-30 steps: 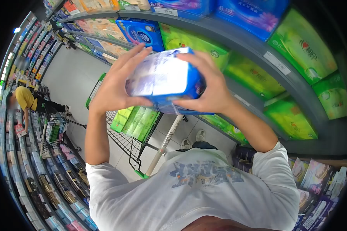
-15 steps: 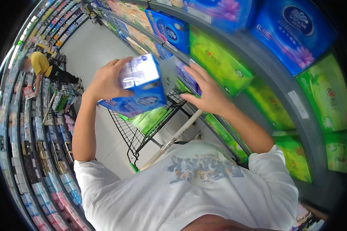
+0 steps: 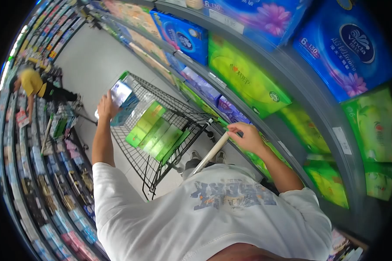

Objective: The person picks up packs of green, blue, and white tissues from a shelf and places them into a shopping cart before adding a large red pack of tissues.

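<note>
A blue tissue pack [image 3: 127,104] with a pale, glossy end is in my left hand [image 3: 107,108], which has its fingers against the near side of the pack. The pack is at the far left part of the shopping cart [image 3: 150,174], over the wire basket. Green tissue packs [image 3: 157,135] in clear wrap lie beside it in the basket. My right hand [image 3: 249,138] is closed at the right end of the pale cart handle [image 3: 211,152], its thumb and fingertips close together there.
Shelves on my right hold green tissue packs [image 3: 244,78] and blue tissue packs [image 3: 342,54]. On the left, a person in a yellow top [image 3: 30,83] bends toward the opposite shelves beside another cart [image 3: 60,128]. Grey floor [image 3: 89,54] runs along the aisle.
My left hand has carried the blue tissue pack forward and left, down to the cart's far side. My right hand has gone from spread fingers to closed, lower, at the handle.
</note>
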Available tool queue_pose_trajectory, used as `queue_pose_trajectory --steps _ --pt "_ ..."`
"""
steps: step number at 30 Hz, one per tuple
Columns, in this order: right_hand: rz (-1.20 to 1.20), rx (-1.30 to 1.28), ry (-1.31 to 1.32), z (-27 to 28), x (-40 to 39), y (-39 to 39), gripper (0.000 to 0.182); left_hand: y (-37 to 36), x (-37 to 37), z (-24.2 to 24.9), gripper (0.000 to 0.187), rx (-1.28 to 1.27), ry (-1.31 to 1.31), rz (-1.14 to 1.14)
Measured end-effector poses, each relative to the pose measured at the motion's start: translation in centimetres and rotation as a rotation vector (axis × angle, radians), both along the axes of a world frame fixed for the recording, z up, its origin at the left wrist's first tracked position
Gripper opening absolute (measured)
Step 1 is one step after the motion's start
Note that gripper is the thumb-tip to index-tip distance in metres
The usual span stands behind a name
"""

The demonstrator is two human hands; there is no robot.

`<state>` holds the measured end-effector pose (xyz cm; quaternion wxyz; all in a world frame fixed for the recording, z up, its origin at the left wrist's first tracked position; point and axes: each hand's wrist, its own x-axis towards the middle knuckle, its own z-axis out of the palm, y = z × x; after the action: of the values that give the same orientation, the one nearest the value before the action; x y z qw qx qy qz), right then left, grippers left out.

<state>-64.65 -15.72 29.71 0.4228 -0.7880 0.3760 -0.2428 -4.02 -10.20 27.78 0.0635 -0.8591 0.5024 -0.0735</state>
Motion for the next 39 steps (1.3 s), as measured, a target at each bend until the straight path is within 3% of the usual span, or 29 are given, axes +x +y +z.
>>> queue_pose_trajectory --steps 5,7,9,11,13,16,17,20,21,24,25,26,28,30,31,33,34,35,36,37,39 --pt "-0.271 0.064 0.011 -1.6 0.4 2.2 0.022 0.9 2.1 -11.6 0.108 -0.067 0.066 0.061" --pt "-0.28 0.089 0.006 -2.3 1.1 3.3 0.021 1.5 0.7 -15.0 0.103 0.018 0.158 0.138" --pt "-0.331 0.08 0.046 -1.3 2.6 4.2 0.021 2.5 -0.4 -18.8 0.104 0.103 0.09 0.084" --pt "-0.257 0.023 0.07 -1.0 4.2 4.4 0.021 3.5 -1.3 -20.8 0.109 0.057 0.134 0.143" --pt "-0.285 0.012 0.096 -1.2 6.0 4.8 0.022 2.8 0.9 -24.5 0.11 0.201 0.102 0.278" --pt "-0.282 0.019 0.089 -1.4 6.9 6.1 0.022 0.2 0.2 -23.1 0.093 0.415 0.452 0.494" --pt "-0.226 0.012 0.125 -1.3 7.1 6.5 0.022 -0.3 -0.9 -22.5 0.084 0.413 0.509 0.412" --pt "-0.186 -0.012 0.151 -1.3 6.8 7.7 0.022 -0.9 -6.0 -23.3 0.069 0.088 0.481 0.079" --pt "-0.189 0.004 0.153 -1.2 6.5 8.1 0.022 -0.5 -8.2 -25.7 0.064 -0.213 0.439 -0.125" --pt "-0.225 0.013 0.207 -2.0 4.7 8.9 0.023 0.9 -19.1 -18.2 0.033 -0.437 0.873 -0.41" --pt "-0.233 0.031 0.2 -2.8 4.1 9.2 0.023 1.7 -22.5 -15.9 0.02 -0.475 0.898 -0.51" --pt "-0.261 0.022 0.189 -3.2 3.6 9.4 0.019 2.6 -25.4 -14.2 0.016 -0.433 1.074 -0.478" --pt "-0.325 0.068 0.15 -6.3 2.0 9.8 0.021 4.9 -30.5 -10.2 0.024 -0.159 1.408 -0.318" --pt "-0.396 0.124 0.194 -11.0 -0.1 10.6 0.018 6.8 -33.5 -10.2 0.036 -0.16 1.393 -0.509" --pt "-0.411 0.118 0.283 -14.0 -1.9 11.0 0.013 7.7 -34.8 -8.4 0.044 -0.081 1.269 -0.476" --pt "-0.353 0.239 0.555 -21.2 -6.9 12.8 0.018 8.6 -35.9 -9.6 0.052 0.054 1.299 -0.406" --pt "-0.358 0.226 0.556 -27.3 -9.6 12.9 0.018 9.1 -35.9 -10.7 0.052 0.044 1.3 -0.415" --pt "0.063 0.187 0.966 -33.5 -13.5 14.2 0.026 9.1 -35.8 -12.1 0.053 0.172 1.186 -0.416" --pt "-0.067 0.319 0.966 -28.9 -14.4 16.0 0.031 8.6 -35.9 -12.8 0.053 0.292 1.067 -0.415" --pt "-0.025 0.109 0.899 -25.8 -15.8 18.0 0.027 8.3 -35.8 -12.6 0.053 0.271 1.065 -0.426" --pt "0.19 0.042 1.065 -31.9 -20.9 19.8 0.025 8.4 -35.4 -10.7 0.053 0.271 1.074 -0.473"
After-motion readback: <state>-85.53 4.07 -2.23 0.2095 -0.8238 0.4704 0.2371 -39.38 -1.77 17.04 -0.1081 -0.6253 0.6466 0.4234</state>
